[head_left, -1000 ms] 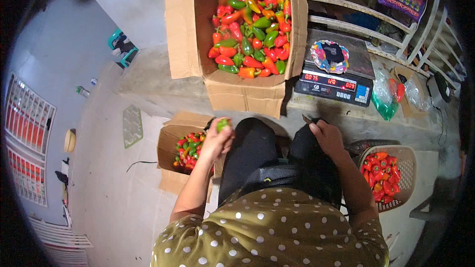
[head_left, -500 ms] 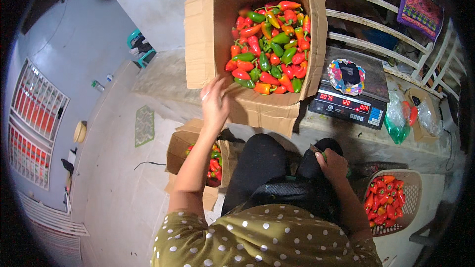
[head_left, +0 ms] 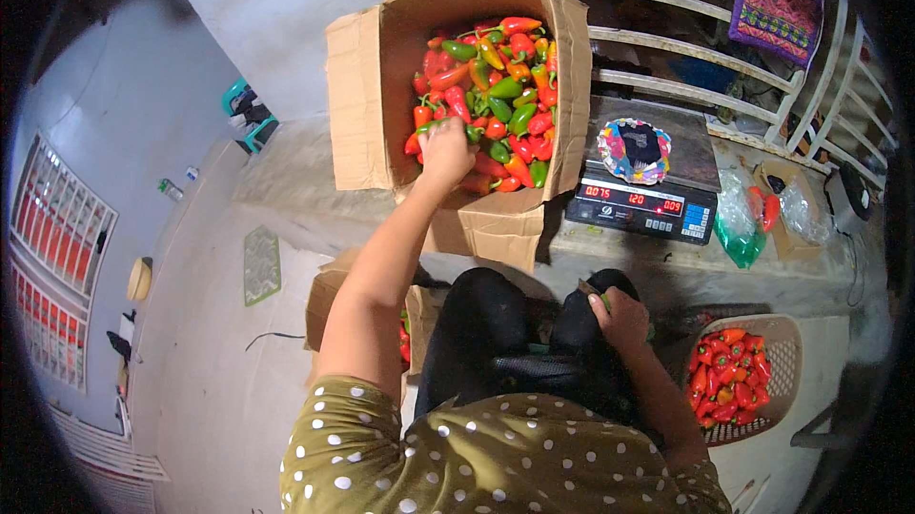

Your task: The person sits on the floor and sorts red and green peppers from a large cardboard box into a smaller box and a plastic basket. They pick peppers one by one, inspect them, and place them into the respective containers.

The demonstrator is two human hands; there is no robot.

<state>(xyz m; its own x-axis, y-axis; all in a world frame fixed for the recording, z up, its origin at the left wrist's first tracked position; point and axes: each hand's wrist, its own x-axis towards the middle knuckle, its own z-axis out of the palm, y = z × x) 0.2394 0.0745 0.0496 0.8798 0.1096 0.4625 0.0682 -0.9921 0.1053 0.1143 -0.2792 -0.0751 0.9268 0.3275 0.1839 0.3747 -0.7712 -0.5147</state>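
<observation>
Since the earlier frames the left hand [head_left: 444, 150] has travelled from the small box beside the left knee up and forward into the large cardboard box [head_left: 367, 100], where it now rests among the peppers [head_left: 500, 85]. From this, a further pepper is judged to be in the process of selection.

Near field: the right hand [head_left: 621, 314] lies on the right knee, fingers closed around a small object with a green portion showing; its identity cannot be told. To its right, a pale plastic basket [head_left: 783, 342] holds red peppers. Beside the left thigh, a small cardboard box [head_left: 329, 290] shows a few peppers, mostly hidden by the arm.

Middle field: the left arm is extended almost straight, palm down, fingers curled into the pile; whether they grip a pepper cannot be told.

Far field: a digital scale [head_left: 648, 204] stands on the surface just right of the large box.
</observation>
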